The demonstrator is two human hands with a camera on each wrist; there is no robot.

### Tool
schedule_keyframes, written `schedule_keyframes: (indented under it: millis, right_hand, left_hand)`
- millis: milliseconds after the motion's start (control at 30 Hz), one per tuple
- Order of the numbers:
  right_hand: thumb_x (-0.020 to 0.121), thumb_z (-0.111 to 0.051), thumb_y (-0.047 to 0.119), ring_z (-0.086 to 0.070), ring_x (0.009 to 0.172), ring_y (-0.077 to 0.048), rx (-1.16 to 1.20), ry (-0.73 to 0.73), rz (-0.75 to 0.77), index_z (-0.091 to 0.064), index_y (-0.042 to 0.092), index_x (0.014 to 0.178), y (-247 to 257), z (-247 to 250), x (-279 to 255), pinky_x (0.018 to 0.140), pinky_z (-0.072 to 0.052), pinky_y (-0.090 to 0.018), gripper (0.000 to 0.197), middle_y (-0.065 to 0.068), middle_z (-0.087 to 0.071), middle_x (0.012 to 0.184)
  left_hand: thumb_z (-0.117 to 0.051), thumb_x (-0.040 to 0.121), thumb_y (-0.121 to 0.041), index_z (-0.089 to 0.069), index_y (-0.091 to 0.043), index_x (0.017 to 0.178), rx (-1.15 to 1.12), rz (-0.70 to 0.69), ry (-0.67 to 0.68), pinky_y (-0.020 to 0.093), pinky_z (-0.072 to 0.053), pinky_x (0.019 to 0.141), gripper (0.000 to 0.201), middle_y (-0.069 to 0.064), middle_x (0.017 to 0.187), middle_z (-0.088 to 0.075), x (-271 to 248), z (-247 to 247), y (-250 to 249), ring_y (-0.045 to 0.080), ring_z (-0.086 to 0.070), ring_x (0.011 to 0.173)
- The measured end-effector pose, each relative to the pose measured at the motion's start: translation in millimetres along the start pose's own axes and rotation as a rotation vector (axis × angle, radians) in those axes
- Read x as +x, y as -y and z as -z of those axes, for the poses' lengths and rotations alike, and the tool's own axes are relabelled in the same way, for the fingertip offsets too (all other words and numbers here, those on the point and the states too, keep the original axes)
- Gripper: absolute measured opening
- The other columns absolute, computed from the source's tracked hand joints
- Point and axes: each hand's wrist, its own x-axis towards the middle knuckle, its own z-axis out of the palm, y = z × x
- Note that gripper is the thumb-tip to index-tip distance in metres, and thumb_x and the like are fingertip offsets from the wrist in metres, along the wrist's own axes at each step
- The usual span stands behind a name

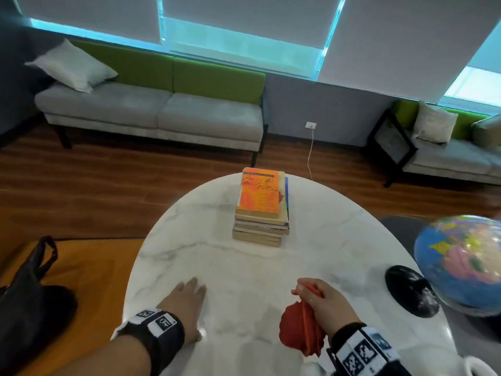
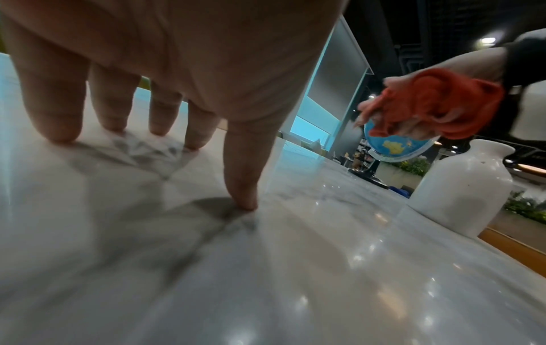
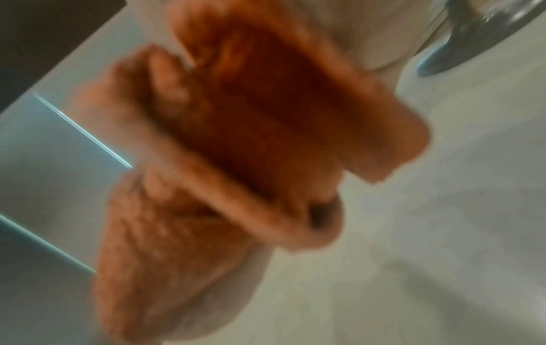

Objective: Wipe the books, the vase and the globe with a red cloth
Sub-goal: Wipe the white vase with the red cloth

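A stack of books (image 1: 261, 210) with an orange cover on top stands at the far middle of the white marble table (image 1: 244, 267). A blue globe (image 1: 461, 261) on a black base (image 1: 410, 290) stands at the table's right edge. A white vase (image 2: 461, 189) shows in the left wrist view; only a sliver of it (image 1: 479, 367) shows at the bottom right of the head view. My right hand (image 1: 322, 297) grips a bunched red cloth (image 1: 301, 327) above the near table. My left hand (image 1: 187, 302) lies flat, its fingertips (image 2: 242, 203) pressing on the marble.
A black bag (image 1: 29, 299) sits on an orange seat at the left. Grey sofas (image 1: 151, 115) with green backs and white pillows line the far wall under blinds. A white cable (image 1: 310, 153) runs from a wall socket. Wooden floor surrounds the table.
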Motion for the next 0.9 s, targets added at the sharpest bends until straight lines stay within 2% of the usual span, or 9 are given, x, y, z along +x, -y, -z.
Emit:
schedule_keyframes:
  millis: [133, 233, 333, 467, 567, 667, 800, 833, 900]
  right_hand:
    - [0.082, -0.072, 0.021, -0.061, 0.089, -0.002, 0.044, -0.082, 0.088, -0.060, 0.028, 0.107, 4.8, 39.5, -35.5, 0.072, -0.044, -0.010, 0.028, 0.010, -0.067, 0.095]
    - [0.078, -0.075, 0.014, -0.063, 0.091, -0.009, 0.117, -0.172, 0.157, -0.054, 0.026, 0.109, 11.6, 71.3, -46.3, 0.081, -0.049, -0.023, 0.040, 0.003, -0.067, 0.098]
    - [0.075, -0.078, 0.012, -0.065, 0.089, -0.012, 0.165, -0.262, 0.232, -0.054, 0.022, 0.101, 15.1, 104.8, -61.5, 0.086, -0.052, -0.031, 0.037, 0.000, -0.069, 0.096]
    - [0.079, -0.074, 0.016, -0.066, 0.083, -0.009, 0.144, -0.305, 0.383, -0.066, 0.022, 0.091, 14.5, 160.7, -92.3, 0.075, -0.051, -0.022, 0.016, 0.004, -0.070, 0.087]
    - [0.083, -0.070, 0.021, -0.063, 0.079, 0.007, 0.131, -0.332, 0.457, -0.071, 0.033, 0.085, 6.4, 212.7, -114.0, 0.070, -0.047, -0.006, 0.012, 0.013, -0.070, 0.086]
    - [0.087, -0.065, 0.019, -0.066, 0.078, 0.001, 0.188, -0.387, 0.431, -0.074, 0.027, 0.093, -16.4, 258.9, -120.8, 0.078, -0.054, -0.019, 0.014, 0.007, -0.073, 0.089]
    - [0.088, -0.065, 0.019, -0.068, 0.083, -0.027, 0.312, -0.388, 0.262, -0.071, 0.020, 0.094, -67.7, 290.7, -110.8, 0.085, -0.054, -0.056, 0.009, -0.012, -0.071, 0.091]
    - [0.087, -0.066, 0.020, -0.068, 0.085, -0.030, 0.287, -0.393, 0.242, -0.069, 0.021, 0.092, -79.1, 293.3, -108.5, 0.084, -0.053, -0.056, 0.006, -0.011, -0.071, 0.090]
    - [0.089, -0.064, 0.017, -0.067, 0.079, -0.026, 0.259, -0.388, 0.210, -0.065, 0.017, 0.093, -94.5, 294.6, -107.3, 0.076, -0.057, -0.042, 0.005, -0.008, -0.069, 0.086]
  left_hand:
    - [-0.059, 0.085, -0.048, -0.007, -0.021, 0.153, -0.077, 0.027, -0.072, 0.032, -0.015, 0.119, 0.089, 0.003, 0.161, 0.001, -10.1, 5.2, -10.5, 0.026, -0.008, 0.147]
    - [-0.055, 0.089, -0.046, -0.028, -0.022, 0.147, -0.194, 0.025, -0.156, 0.028, -0.027, 0.114, 0.068, 0.002, 0.153, -0.029, -20.2, 14.1, -32.2, 0.020, -0.030, 0.140]
    - [-0.054, 0.091, -0.046, -0.033, -0.027, 0.145, -0.261, -0.056, -0.240, 0.023, -0.025, 0.111, 0.060, -0.004, 0.150, -0.034, -31.5, 23.7, -71.8, 0.014, -0.033, 0.137]
    - [-0.057, 0.091, -0.043, -0.045, -0.031, 0.137, -0.338, -0.189, -0.314, 0.021, -0.030, 0.106, 0.049, -0.010, 0.141, -0.046, -52.2, 39.0, -139.6, 0.010, -0.043, 0.129]
    - [-0.059, 0.090, -0.041, -0.050, -0.033, 0.132, -0.381, -0.319, -0.352, 0.019, -0.033, 0.104, 0.044, -0.014, 0.132, -0.053, -68.8, 43.3, -192.3, 0.006, -0.048, 0.123]
    - [-0.061, 0.089, -0.040, -0.055, -0.034, 0.127, -0.430, -0.416, -0.359, 0.016, -0.035, 0.099, 0.039, -0.017, 0.124, -0.057, -83.3, 38.8, -241.1, 0.002, -0.050, 0.118]
    - [-0.063, 0.088, -0.037, -0.058, -0.032, 0.125, -0.468, -0.512, -0.328, 0.019, -0.041, 0.097, 0.038, -0.014, 0.122, -0.059, -92.6, 31.5, -299.5, 0.004, -0.053, 0.113]
    - [-0.063, 0.088, -0.037, -0.056, -0.031, 0.128, -0.438, -0.531, -0.329, 0.020, -0.041, 0.098, 0.041, -0.012, 0.125, -0.058, -93.2, 30.6, -314.1, 0.006, -0.053, 0.113]
    - [-0.062, 0.088, -0.037, -0.051, -0.028, 0.134, -0.363, -0.576, -0.349, 0.022, -0.038, 0.101, 0.048, -0.007, 0.132, -0.053, -93.5, 31.0, -344.6, 0.009, -0.051, 0.118]
